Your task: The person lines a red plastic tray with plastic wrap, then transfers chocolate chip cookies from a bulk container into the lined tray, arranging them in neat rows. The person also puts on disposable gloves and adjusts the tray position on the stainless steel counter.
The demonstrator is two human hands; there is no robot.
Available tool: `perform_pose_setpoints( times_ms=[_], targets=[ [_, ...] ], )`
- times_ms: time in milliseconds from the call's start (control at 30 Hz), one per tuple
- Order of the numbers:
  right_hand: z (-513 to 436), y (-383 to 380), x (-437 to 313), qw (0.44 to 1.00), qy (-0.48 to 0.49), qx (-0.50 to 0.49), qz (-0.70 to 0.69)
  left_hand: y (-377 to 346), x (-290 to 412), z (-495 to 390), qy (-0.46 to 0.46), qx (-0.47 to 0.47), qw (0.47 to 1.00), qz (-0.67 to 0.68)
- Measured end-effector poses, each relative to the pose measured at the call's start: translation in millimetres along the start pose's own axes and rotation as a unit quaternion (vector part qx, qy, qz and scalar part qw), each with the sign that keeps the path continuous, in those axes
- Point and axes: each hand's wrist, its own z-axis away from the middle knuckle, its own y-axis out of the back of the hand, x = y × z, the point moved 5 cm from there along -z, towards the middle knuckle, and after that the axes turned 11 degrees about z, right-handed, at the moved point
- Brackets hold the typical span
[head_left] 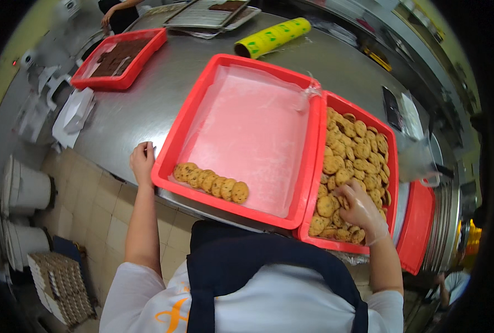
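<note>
My right hand [357,208], in a clear plastic glove, reaches into the heap of chocolate chip cookies [365,154] in the right red plastic tray [390,166]. Its fingertips touch cookies; whether they grip one is unclear. My bare left hand [142,161] rests by the left rim of the larger red tray [184,110], fingers curled, with nothing visible in it. That tray is lined with a translucent sheet [247,133]. Along its near left edge lies a row of overlapping cookies [209,182].
A yellow film roll [274,37] lies beyond the trays. A red tray of brownies [124,79] stands at far left, metal baking trays [205,21] at the back. At right are a clear pitcher [417,160] and a red tray or lid [417,229]. Another person's hand [106,18] shows top left.
</note>
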Motion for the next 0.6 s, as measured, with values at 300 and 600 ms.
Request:
perform_pose_setpoints(
  times_ms=[300, 600],
  targets=[
    [-11, 30, -35, 0.948, -0.039, 0.253, -0.19, 4, 20, 1, 0.035, -0.022, 0.999, 0.033],
    [-127, -41, -176, 0.973, 0.134, -0.006, -0.187, 3, 5, -4, 0.038, -0.006, 0.992, 0.121]
  ],
)
